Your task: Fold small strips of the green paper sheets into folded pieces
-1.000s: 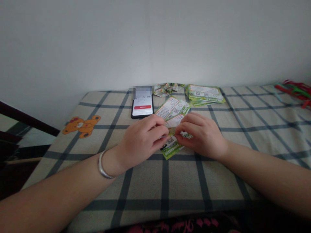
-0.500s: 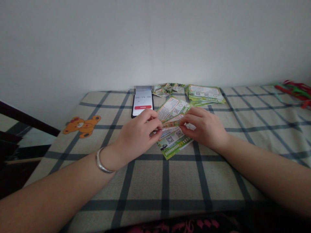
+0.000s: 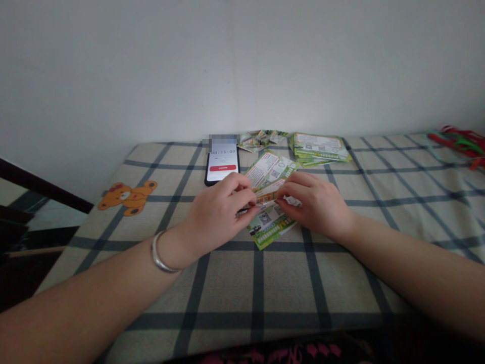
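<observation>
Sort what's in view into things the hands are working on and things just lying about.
In hand: folded leaflet, pinched by left hand and right hand; flat leaflets beneath it.
Lying about: phone, leaflet stack, heap of folded pieces, red and green strips.

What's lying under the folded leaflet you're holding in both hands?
Under the folded leaflet, pinched by the left hand and right hand, a flat green leaflet lies on the checked cloth. Its middle is covered by the hands, so anything beneath there is hidden.
</observation>
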Action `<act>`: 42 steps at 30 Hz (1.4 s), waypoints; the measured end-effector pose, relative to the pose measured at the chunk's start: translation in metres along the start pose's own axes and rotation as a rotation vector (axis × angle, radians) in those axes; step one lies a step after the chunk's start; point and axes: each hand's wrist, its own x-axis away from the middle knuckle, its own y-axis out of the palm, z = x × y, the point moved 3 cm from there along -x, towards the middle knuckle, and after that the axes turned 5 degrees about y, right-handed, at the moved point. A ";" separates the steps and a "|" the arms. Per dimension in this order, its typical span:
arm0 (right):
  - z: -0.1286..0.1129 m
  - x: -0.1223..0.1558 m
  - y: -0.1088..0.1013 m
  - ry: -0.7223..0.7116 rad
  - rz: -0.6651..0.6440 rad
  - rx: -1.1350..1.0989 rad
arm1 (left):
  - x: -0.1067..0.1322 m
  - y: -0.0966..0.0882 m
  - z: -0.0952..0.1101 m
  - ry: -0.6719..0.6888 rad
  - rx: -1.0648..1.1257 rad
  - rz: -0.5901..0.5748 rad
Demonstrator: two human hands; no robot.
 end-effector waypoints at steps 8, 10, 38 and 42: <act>0.005 -0.001 -0.002 0.053 -0.025 -0.051 | -0.001 -0.002 -0.001 -0.020 -0.085 0.014; 0.006 -0.001 -0.003 0.057 -0.016 -0.064 | -0.001 -0.002 -0.001 -0.016 -0.090 0.017; -0.009 0.000 -0.004 -0.041 -0.011 -0.046 | -0.004 -0.006 0.004 0.065 -0.066 0.052; -0.006 0.000 -0.007 -0.027 0.019 -0.035 | -0.003 -0.006 0.000 0.017 -0.033 0.071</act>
